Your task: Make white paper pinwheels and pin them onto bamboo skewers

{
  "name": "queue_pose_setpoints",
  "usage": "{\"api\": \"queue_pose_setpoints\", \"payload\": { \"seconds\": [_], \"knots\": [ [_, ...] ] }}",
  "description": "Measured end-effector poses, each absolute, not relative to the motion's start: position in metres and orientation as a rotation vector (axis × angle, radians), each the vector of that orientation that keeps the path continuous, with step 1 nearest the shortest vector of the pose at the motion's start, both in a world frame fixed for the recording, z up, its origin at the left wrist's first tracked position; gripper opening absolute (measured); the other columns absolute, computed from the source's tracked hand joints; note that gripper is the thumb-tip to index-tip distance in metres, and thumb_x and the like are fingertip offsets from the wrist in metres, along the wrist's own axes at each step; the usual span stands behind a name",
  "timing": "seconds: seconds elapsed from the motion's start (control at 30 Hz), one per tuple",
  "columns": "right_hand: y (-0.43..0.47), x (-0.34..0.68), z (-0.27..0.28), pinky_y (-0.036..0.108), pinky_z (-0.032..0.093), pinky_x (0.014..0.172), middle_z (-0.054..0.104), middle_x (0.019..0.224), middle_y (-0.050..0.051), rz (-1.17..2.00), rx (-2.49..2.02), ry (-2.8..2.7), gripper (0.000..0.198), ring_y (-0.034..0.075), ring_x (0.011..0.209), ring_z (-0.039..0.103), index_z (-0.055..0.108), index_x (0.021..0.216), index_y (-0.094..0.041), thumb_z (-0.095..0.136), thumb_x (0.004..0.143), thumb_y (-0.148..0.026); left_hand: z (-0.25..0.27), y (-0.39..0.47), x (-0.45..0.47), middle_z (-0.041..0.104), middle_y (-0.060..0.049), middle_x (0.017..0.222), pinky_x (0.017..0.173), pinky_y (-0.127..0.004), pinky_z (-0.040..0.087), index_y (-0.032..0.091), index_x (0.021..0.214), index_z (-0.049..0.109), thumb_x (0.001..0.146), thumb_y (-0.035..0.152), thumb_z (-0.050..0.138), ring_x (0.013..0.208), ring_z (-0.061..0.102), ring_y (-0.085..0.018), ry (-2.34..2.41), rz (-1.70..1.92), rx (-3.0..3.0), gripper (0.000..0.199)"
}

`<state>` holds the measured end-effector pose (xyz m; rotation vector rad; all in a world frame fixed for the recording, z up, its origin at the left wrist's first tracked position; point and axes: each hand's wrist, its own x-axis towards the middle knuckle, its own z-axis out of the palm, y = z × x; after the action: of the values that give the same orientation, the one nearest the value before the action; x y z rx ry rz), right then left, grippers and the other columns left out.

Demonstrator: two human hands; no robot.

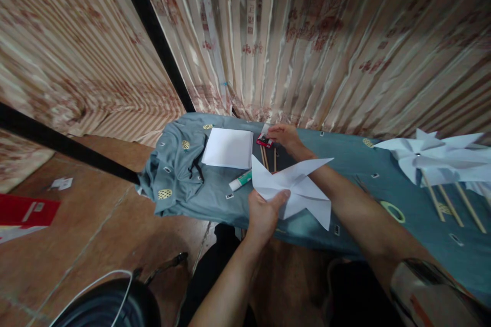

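My left hand (264, 214) is closed on a white paper pinwheel (297, 186), its thumb lying across the paper near the middle. The folded blades spread out above the table edge. Farther back, my right hand (286, 138) reaches to a small red box (264, 140) with dark bits in it. Its fingertips are drawn together at the box's right side; what they hold, if anything, is too small to make out. Thin wooden sticks (264, 156) lie just in front of the box, partly hidden by the pinwheel. A green and white glue stick (241, 180) rests left of the pinwheel.
A stack of white paper (229, 148) lies on the blue-green tablecloth (215, 199). Finished pinwheels on sticks (425, 156) lie at the right, with a roll of pale tape (393, 211) nearer. A black stool (111, 304) stands at lower left. Curtains (307, 36) hang behind.
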<state>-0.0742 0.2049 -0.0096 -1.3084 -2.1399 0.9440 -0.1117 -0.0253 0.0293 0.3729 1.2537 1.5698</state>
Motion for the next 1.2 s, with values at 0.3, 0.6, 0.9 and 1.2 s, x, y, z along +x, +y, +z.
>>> {"api": "queue_pose_setpoints", "payload": {
  "seconds": [0.3, 0.6, 0.9, 1.2],
  "knots": [
    [0.145, 0.021, -0.007, 0.031, 0.06, 0.075, 0.077, 0.088, 0.006, 1.213, -1.319, -1.706, 0.014, 0.018, 0.08, 0.074, 0.068, 0.093, -0.017, 0.06, 0.081, -0.019, 0.022, -0.021, -0.118, 0.077, -0.01, 0.085, 0.075, -0.031, 0.055, 0.011, 0.083, 0.074, 0.053, 0.028, 0.084, 0.077, 0.071, -0.021, 1.324, 1.631, 0.429, 0.036],
    [0.06, 0.118, -0.019, 0.035, 0.053, 0.079, 0.076, 0.079, 0.003, 1.013, -1.52, -1.905, 0.015, 0.022, 0.078, 0.071, 0.073, 0.084, -0.021, 0.065, 0.073, -0.016, 0.02, -0.01, -0.102, 0.077, -0.008, 0.084, 0.076, -0.029, 0.055, 0.011, 0.09, 0.074, 0.052, 0.025, 0.085, 0.077, 0.071, -0.02, 1.296, 1.698, 0.46, 0.042],
    [0.058, 0.132, -0.029, 0.034, 0.053, 0.084, 0.077, 0.093, 0.003, 0.911, -1.424, -1.973, 0.017, 0.021, 0.09, 0.071, 0.073, 0.091, -0.022, 0.059, 0.084, -0.017, 0.023, 0.004, -0.084, 0.078, -0.006, 0.085, 0.086, -0.034, 0.055, 0.015, 0.088, 0.074, 0.045, 0.018, 0.085, 0.085, 0.073, -0.023, 1.282, 1.718, 0.39, 0.044],
    [0.046, 0.128, -0.041, 0.037, 0.051, 0.091, 0.075, 0.099, 0.005, 0.707, -1.207, -2.11, 0.017, 0.023, 0.098, 0.067, 0.073, 0.09, -0.022, 0.064, 0.081, -0.01, 0.033, 0.04, -0.067, 0.077, -0.004, 0.08, 0.092, -0.035, 0.053, 0.015, 0.083, 0.073, 0.045, 0.016, 0.083, 0.091, 0.072, -0.024, 1.179, 1.774, 0.474, 0.039]
  ]
}}
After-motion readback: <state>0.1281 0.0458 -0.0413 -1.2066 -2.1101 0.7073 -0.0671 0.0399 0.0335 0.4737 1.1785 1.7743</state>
